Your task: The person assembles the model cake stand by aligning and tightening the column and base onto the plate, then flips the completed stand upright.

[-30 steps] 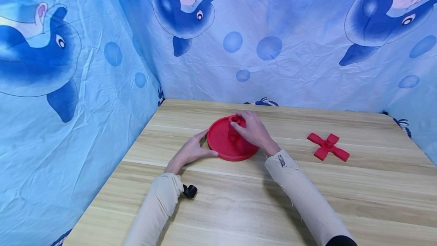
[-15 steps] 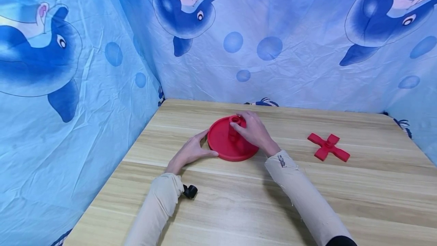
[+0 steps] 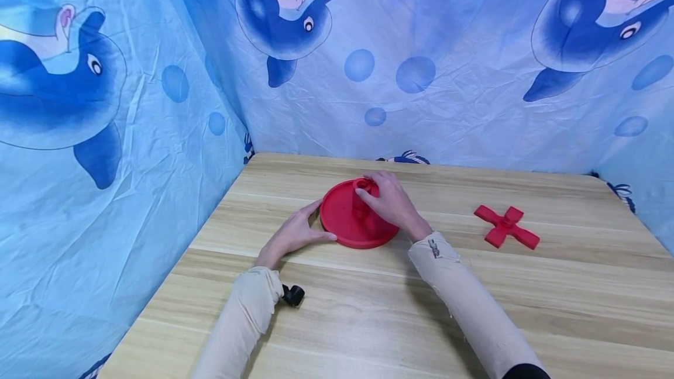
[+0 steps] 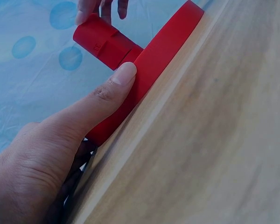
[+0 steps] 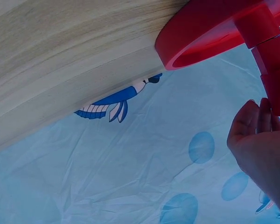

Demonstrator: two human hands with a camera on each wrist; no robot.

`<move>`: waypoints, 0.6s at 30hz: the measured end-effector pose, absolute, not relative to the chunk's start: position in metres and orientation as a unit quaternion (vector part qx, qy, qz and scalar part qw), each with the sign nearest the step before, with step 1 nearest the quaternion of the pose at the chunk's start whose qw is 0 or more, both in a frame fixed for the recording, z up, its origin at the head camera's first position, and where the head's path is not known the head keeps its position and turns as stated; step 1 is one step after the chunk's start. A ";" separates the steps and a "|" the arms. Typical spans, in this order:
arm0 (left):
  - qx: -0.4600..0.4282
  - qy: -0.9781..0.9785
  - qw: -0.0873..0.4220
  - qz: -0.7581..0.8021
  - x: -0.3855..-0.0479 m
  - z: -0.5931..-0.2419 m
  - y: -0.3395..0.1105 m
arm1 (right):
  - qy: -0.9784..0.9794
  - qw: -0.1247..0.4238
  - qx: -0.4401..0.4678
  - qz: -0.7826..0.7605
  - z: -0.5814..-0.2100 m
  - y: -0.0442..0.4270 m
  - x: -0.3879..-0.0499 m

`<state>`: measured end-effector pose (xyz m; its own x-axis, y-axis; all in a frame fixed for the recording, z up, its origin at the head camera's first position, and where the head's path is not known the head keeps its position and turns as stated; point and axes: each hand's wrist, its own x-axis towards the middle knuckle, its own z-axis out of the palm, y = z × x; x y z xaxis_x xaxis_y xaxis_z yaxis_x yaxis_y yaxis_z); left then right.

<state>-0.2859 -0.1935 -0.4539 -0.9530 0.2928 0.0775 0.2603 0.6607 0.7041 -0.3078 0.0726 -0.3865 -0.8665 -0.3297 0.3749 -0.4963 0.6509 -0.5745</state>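
A round red tray with a raised rim [image 3: 337, 221] lies flat on the table, and an upright hollow red post [image 3: 360, 200] stands near its middle. My left hand [image 3: 292, 234] holds the tray's left edge, fingers at the side and thumb against the near rim; the left wrist view shows the thumb pressed on the red rim [image 4: 163, 51]. With thumb and fingers, my right hand [image 3: 391, 200] grips the post near its top. In the right wrist view, a stepped join shows along the post [image 5: 269, 51]. Its foot is partly in shadow.
A red cross-shaped piece [image 3: 506, 226] with a round knob at its centre lies on the wooden table [image 3: 358, 320] to the right. Blue curtains with dolphin prints [image 3: 421, 121] close off the back and sides. A small black device [image 3: 293, 295] sits at my left wrist.
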 end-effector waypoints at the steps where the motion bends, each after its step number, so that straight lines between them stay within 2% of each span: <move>1: 0.152 0.911 0.022 0.383 -0.286 -0.454 -0.193 | -0.901 0.119 0.227 0.349 -0.386 0.073 -0.308; 18: 0.155 0.910 0.020 0.383 -0.285 -0.453 -0.193 | -0.902 0.109 0.224 0.352 -0.387 0.073 -0.308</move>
<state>-0.2848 -0.1931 -0.4531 -0.9509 0.2981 0.0834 0.2680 0.6580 0.7038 -0.3079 0.0726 -0.3865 -0.8757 -0.3275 0.3548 -0.4813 0.6512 -0.5868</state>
